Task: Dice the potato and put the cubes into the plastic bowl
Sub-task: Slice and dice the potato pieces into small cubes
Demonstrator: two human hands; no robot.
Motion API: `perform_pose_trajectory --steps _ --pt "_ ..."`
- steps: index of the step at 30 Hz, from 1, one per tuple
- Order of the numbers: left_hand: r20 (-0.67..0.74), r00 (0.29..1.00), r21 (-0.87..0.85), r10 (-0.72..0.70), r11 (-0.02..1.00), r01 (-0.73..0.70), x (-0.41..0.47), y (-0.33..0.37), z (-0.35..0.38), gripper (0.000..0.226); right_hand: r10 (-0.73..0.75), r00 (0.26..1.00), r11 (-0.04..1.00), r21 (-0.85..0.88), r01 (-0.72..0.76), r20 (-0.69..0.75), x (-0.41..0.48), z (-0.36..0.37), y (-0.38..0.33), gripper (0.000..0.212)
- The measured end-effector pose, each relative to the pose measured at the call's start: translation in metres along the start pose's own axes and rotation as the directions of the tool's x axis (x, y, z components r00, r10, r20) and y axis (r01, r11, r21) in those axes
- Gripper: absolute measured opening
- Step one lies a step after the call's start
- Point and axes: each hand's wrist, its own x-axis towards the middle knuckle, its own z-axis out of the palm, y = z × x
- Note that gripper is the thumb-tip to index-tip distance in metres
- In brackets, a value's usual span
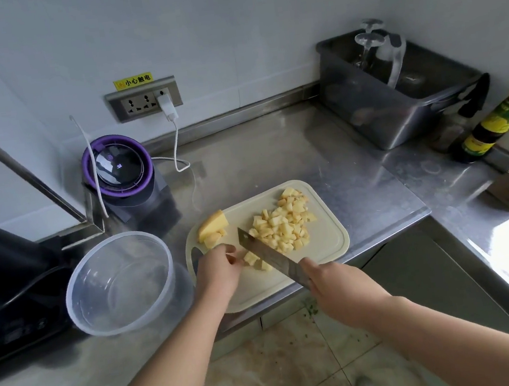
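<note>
A pale cutting board [325,242] lies on the steel counter. A heap of yellow potato cubes [285,224] covers its middle and far right. An uncut potato wedge [212,226] sits at the board's far left corner. My right hand [330,289] grips a cleaver [270,256] whose blade rests slanted across the board. A few cut pieces [254,260] lie just left of the blade. My left hand [220,268] has curled fingers holding the potato piece beside the blade. The clear plastic bowl [121,284] stands empty left of the board.
A purple-rimmed appliance [121,173] with a white cable stands behind the bowl. A black appliance [6,284] sits at the far left. A grey tub [394,94] holding glasses and a sauce bottle [493,124] stand at the back right. The counter edge runs just under the board.
</note>
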Motion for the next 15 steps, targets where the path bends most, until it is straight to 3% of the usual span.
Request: perform_pose_trajectory --steps 5,10,15 --pt "-0.202 0.974 0.100 0.105 0.991 -0.086 0.008 -0.007 -0.033 0.027 -0.063 0.995 0.998 -0.020 0.064 0.080 0.007 0.008 -0.011 0.020" --pt "-0.124 0.981 0.337 0.150 0.936 -0.101 0.020 -0.003 -0.030 0.036 -0.041 0.994 0.998 -0.045 0.045 0.104 0.020 0.011 -0.010 0.027" --pt "-0.142 0.974 0.354 0.176 0.928 -0.116 0.027 -0.004 -0.028 0.032 -0.033 0.997 0.996 -0.080 0.039 0.074 0.033 0.000 -0.001 0.033"
